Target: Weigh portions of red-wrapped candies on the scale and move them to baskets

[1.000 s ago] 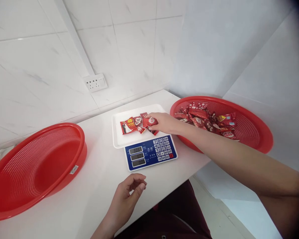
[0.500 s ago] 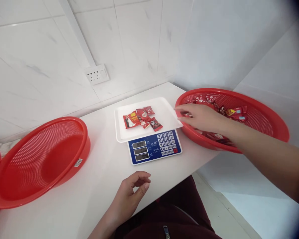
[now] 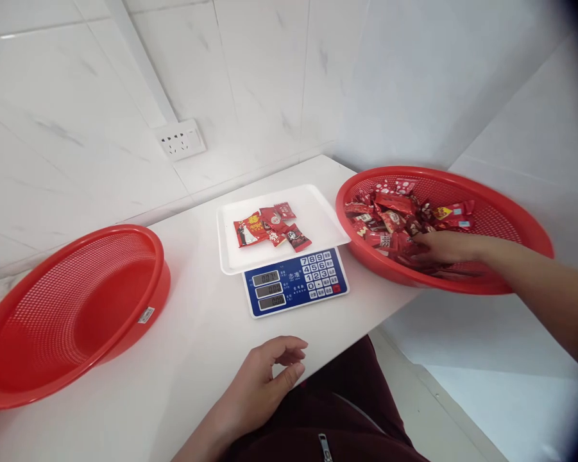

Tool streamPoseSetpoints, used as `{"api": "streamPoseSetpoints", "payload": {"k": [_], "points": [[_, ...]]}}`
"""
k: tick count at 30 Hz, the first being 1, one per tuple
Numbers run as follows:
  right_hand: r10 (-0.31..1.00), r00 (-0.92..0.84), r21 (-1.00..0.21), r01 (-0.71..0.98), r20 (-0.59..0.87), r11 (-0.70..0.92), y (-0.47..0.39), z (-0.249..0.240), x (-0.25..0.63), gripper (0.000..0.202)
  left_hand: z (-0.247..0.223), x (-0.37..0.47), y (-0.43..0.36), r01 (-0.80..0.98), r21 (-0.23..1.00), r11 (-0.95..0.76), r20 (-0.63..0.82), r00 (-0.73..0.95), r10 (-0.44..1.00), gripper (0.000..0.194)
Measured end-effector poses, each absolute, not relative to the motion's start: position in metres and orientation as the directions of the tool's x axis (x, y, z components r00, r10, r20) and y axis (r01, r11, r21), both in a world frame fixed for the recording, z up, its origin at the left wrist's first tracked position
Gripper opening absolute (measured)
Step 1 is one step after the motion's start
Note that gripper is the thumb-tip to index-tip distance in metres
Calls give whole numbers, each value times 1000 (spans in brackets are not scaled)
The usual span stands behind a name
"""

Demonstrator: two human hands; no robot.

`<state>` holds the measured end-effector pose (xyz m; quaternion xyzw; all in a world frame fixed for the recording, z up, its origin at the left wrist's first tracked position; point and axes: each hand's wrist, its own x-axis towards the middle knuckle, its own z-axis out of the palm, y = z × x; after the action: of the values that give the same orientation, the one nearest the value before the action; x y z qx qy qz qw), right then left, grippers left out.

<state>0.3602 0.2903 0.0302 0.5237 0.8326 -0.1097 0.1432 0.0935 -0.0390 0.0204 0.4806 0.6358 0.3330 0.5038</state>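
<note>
My right hand (image 3: 445,248) reaches into the right red basket (image 3: 514,221). Its fingers dip among red snack packets (image 3: 392,212), and the tips are hidden, so I cannot tell whether they grip one. My left hand (image 3: 269,378) hangs at the table's front edge below the scale, fingers loosely curved, thumb apart, nothing in it. Between the two baskets stands a digital scale (image 3: 296,282) with a blue keypad panel. On its white tray (image 3: 317,231) lie several small red packets (image 3: 274,221), bunched together and partly overlapping.
Another red basket (image 3: 110,282) sits on the left of the white table (image 3: 192,359), with nothing visible inside. Part of one more red container shows at the far left edge. A socket plate (image 3: 180,140) is on the tiled wall behind.
My right hand has moved from the basket's left rim, beside the tray, rightward and down into the packets. My left hand has shifted slightly right. The tray's packets remain in place.
</note>
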Motion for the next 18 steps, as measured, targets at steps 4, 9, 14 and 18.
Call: {"api": "streamPoseSetpoints", "payload": {"k": [4, 9, 14, 18], "points": [[794, -385, -14, 903, -471, 429, 294, 26, 361, 18, 19, 92, -41, 278, 903, 328, -329, -45, 943, 25], [814, -368, 28, 905, -450, 424, 295, 20, 364, 35, 21, 93, -39, 283, 896, 342, -346, -40, 938, 25], [823, -399, 5, 899, -403, 438, 295, 20, 368, 34, 24, 94, -38, 294, 890, 349, -354, -38, 935, 25], [850, -432, -18, 894, -301, 448, 295, 23, 371, 18, 24, 93, -40, 291, 892, 346, -350, -41, 936, 26]]}}
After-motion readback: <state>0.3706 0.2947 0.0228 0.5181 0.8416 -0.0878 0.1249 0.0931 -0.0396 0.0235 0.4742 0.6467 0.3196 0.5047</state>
